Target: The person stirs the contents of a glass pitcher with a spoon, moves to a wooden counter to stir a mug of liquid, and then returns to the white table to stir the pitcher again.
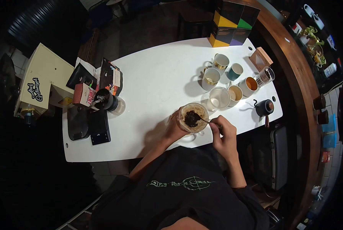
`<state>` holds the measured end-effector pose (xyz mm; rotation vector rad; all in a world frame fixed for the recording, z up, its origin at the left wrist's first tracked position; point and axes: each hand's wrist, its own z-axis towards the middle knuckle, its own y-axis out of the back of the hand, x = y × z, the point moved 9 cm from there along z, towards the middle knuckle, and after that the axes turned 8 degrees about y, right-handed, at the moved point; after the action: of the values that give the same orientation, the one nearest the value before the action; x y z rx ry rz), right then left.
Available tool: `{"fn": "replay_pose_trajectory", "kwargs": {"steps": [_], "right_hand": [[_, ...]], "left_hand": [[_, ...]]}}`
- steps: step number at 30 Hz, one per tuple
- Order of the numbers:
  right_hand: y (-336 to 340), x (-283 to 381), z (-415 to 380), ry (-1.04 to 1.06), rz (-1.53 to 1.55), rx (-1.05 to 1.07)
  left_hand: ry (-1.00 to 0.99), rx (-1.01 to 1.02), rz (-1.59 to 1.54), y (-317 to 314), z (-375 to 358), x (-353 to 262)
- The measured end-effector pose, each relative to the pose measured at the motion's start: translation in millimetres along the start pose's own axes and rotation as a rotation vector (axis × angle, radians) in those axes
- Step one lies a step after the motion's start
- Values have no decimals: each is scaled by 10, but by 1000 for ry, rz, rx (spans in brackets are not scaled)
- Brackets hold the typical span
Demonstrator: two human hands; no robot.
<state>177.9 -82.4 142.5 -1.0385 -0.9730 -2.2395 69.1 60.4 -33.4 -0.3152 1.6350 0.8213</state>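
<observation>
My left hand [176, 126] is wrapped around the left side of a coffee dripper [203, 112], a round clear-walled vessel with a stained pale lining. Dark wet coffee grounds [191, 119] lie inside it. A clear glass handle [200, 133] shows just below its rim; what stands beneath is mostly hidden. From the right, my right hand [226, 134] pinches a thin spoon [205, 121] whose far end reaches into the grounds. A clear glass pitcher [219, 98] stands close by, beyond my right hand.
Several mugs and cups [211, 78] cluster at the back right. A small gooseneck kettle [264, 107] sits near the right edge. At the left are a coffee grinder [109, 102], a black scale [100, 132], bags [111, 78] and a beige machine [45, 82]. Dark boxes [232, 25] stand behind.
</observation>
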Motion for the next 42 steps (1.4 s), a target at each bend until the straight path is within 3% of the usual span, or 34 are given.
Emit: {"fn": "replay_pose_trajectory", "kwargs": {"steps": [2,12,17,21,28,39,42], "right_hand": [[-70,218,14,199,-119,139],[-98,255,-38,142,-55,132],[-203,259,8,243,-225,173],[-150,308,11,182,-218,112],[-234,205,79,152,-218,125],[-203,-30,120,31,-159,80],[-103,65,101,72,-188,62]], "left_hand": [[-38,-15,5,24,-20,-81],[-18,-11,-5,3,-19,-26],[-66,-11,35,64,-46,-258],[-38,-39,160,108,-69,-341],[92,12,75,145,-129,-288],[-142,-22,133,154,-135,-483],[-61,-3,9,139,-134,-408]]}}
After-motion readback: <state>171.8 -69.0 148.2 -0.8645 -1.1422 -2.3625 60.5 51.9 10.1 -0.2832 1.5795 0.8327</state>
